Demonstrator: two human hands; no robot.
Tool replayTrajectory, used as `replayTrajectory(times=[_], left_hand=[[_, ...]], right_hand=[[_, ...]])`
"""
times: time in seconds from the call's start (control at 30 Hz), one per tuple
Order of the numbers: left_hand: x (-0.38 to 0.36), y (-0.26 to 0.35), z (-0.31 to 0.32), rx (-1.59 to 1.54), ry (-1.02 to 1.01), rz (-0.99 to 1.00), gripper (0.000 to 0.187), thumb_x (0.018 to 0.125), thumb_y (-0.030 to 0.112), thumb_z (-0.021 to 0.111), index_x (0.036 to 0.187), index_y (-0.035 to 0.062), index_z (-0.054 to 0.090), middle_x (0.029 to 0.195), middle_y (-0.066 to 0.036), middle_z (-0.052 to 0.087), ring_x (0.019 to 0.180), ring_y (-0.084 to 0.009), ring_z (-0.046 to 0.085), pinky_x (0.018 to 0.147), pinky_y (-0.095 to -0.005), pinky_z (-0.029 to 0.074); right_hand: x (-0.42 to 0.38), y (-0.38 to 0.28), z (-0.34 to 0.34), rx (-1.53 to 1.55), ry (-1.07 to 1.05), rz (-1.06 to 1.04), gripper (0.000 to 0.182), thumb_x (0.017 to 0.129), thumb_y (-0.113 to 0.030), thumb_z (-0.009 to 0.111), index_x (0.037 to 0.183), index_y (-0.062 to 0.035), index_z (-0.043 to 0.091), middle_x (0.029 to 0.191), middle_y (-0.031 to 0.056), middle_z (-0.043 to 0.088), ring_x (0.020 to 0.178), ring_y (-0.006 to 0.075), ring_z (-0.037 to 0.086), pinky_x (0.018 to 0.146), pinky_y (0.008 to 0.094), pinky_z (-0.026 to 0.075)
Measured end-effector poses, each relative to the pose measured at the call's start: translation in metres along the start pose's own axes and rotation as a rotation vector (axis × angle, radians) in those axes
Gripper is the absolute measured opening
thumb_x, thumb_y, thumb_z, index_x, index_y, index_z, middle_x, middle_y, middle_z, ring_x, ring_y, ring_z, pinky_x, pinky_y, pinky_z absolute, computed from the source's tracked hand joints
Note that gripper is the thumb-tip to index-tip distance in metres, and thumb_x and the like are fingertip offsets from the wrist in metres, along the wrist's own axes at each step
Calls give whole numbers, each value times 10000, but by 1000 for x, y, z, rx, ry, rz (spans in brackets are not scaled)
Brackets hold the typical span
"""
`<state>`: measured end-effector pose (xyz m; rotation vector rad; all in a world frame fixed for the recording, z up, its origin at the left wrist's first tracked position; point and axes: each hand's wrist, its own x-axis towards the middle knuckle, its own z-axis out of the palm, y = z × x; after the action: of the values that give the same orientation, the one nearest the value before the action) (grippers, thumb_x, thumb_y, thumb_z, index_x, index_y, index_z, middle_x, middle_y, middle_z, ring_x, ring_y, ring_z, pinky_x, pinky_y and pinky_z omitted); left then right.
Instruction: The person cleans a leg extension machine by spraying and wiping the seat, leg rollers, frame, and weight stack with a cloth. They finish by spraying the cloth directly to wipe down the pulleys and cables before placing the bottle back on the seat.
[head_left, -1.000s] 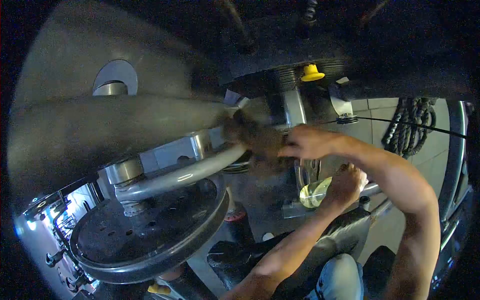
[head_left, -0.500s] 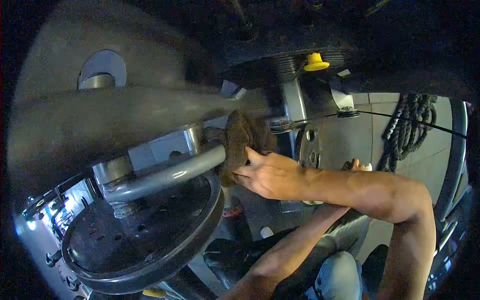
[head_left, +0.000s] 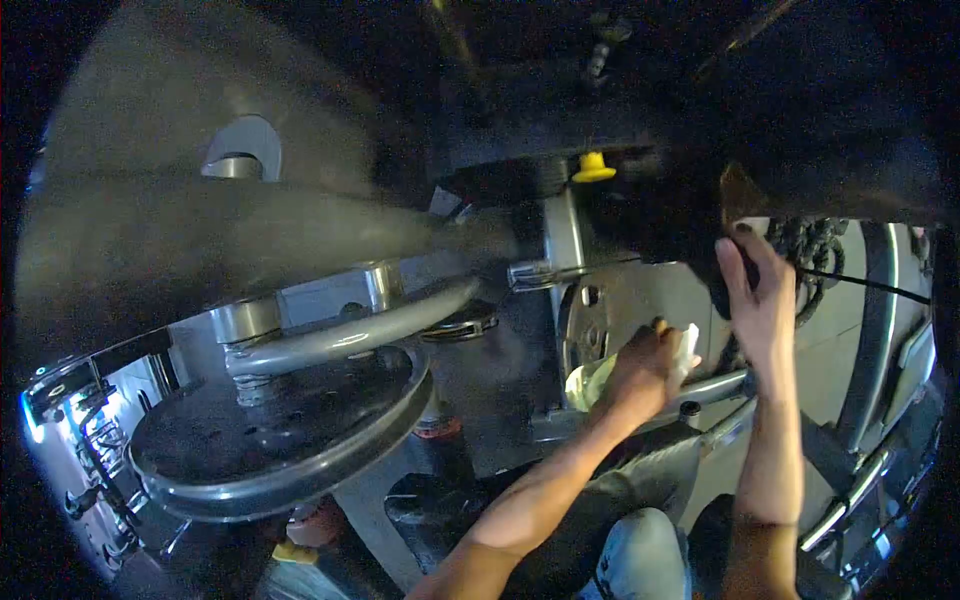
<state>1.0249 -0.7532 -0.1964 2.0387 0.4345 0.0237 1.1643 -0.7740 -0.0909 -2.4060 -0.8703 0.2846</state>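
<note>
1. Right hand (head_left: 757, 300) has come off the curved grey bar (head_left: 360, 335), where it was rubbing a brown cloth half a second ago, and is now raised up and to the right against the dark underside of the machine.
2. Its fingers (head_left: 733, 262) are stretched out and pressed onto dark material (head_left: 700, 240) at the machine's edge. Cannot tell whether that material is the cloth or part of the machine, so cannot tell whether the hand grips anything.
3. Left hand (head_left: 640, 365) sits lower, just left of the right wrist, closed around a clear bottle of yellowish liquid (head_left: 590, 385). A white part (head_left: 690, 345) of the bottle sticks out of the fist on the right-hand side.
4. Bottle body pokes out left and below the fist, in front of a round metal disc (head_left: 600, 310).
5. Yellow knob (head_left: 594, 167) is above and left of both hands, on the dark frame.
6. Coiled black rope (head_left: 815, 245) hangs just behind the right hand; a thin black cable (head_left: 870, 283) runs out to the right from beside its fingers.
7. Well to the left of the left hand: the curved grey bar above a large dark weight plate (head_left: 270, 440).
8. Below the forearms: a black padded seat (head_left: 450, 510) and a knee in blue jeans (head_left: 640, 555).
</note>
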Motion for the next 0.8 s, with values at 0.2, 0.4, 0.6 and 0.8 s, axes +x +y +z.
replayTrajectory(times=[0.2,0.4,0.6,0.8], left_hand=[[-71,24,-95,77,499,-131,145,793,91,699,849,0,601,778,-153,601,667,-315,575,563,-396,458],[-111,-29,-104,245,827,-595,215,915,191,603,941,-23,588,843,-125,625,709,-199,599,576,-321,491],[-111,-43,-105,192,849,-607,248,903,205,618,862,-34,569,637,-127,543,538,-288,563,491,-420,400],[-107,-44,-103,126,858,-662,316,925,237,559,743,-20,592,619,-129,564,537,-279,578,513,-398,424]], right_hand=[[-44,24,-25,157,234,-102,154,919,-91,546,1038,1,576,1025,145,606,936,272,600,848,343,458],[-69,60,43,913,763,586,359,971,-223,533,1258,-10,514,1046,75,612,912,166,577,848,321,489],[-65,48,78,580,377,497,169,963,-190,549,960,-22,562,837,45,615,684,183,528,660,302,465],[-41,11,61,211,-101,253,191,965,-162,539,880,9,528,753,41,543,709,107,441,626,275,396]])
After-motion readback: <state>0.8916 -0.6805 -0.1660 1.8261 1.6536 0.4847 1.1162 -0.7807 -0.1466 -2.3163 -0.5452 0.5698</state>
